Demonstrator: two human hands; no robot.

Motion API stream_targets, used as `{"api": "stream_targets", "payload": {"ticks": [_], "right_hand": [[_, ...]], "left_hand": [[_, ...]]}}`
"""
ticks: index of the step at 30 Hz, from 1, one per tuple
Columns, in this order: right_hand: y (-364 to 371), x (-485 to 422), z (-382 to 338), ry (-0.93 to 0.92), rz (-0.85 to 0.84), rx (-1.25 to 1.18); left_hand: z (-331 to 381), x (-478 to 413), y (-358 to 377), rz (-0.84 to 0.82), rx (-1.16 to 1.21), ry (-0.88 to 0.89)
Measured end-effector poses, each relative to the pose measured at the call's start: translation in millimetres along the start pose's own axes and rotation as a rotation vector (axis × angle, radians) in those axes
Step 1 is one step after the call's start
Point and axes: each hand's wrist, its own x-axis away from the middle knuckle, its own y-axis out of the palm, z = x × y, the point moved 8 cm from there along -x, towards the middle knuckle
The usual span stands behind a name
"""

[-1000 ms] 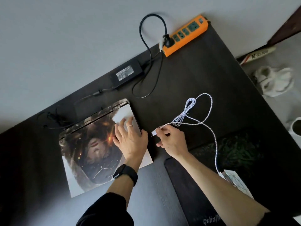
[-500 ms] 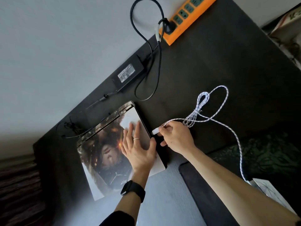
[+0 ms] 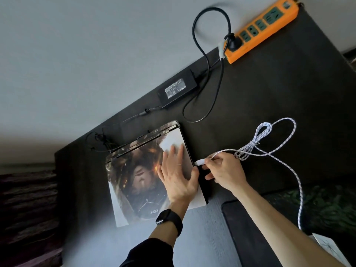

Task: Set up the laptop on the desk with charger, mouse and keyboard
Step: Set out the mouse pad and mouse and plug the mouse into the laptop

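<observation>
We press our left hand (image 3: pixel 177 177) flat, fingers straight, on the closed lid of the laptop (image 3: pixel 134 180), which carries a printed picture skin. Our right hand (image 3: pixel 225 170), the nearer one to the laptop's right edge, pinches the white plug (image 3: pixel 199 162) of the braided cable (image 3: pixel 247 150). The plug's long axis points left at that edge, tip just beside or touching it. The black charger brick (image 3: pixel 178 89) lies beyond the laptop's rear edge.

We count one picture-skinned closed laptop (image 3: pixel 138 176), one black charger brick (image 3: pixel 178 90) and one orange power strip (image 3: pixel 264 28). We find one white braided cable (image 3: pixel 250 146).
</observation>
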Motion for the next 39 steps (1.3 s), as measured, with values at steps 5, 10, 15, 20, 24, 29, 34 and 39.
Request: {"api": "stream_targets", "payload": {"ticks": [5,10,15,20,24,29,34,39], "right_hand": [[6,1,-7,-0.062,0.085,0.114],[6,-1,-7,-0.066,0.062,0.120],[9,-3,-6,-0.068,0.034,0.127],[11,-2,-9,-0.057,0.014,0.127],[1,20,-7,-0.026,-0.015,0.056],[-72,123,20,-0.144,0.249,0.078],[-152,221,71,-0.183,0.705,0.567],[-155,236,142,0.104,0.554,0.829]], "left_hand": [[-4,0,0,0.017,0.003,0.012],[-4,-1,1,-0.007,-0.018,-0.012],[-6,1,3,-0.010,-0.038,-0.018],[-10,1,5,-0.024,-0.043,-0.023],[-9,1,8,-0.098,-0.065,-0.054],[36,-6,-5,-0.129,-0.080,0.223],[118,3,-3,-0.233,0.074,0.489],[162,-3,29,-0.389,-0.031,0.668]]}}
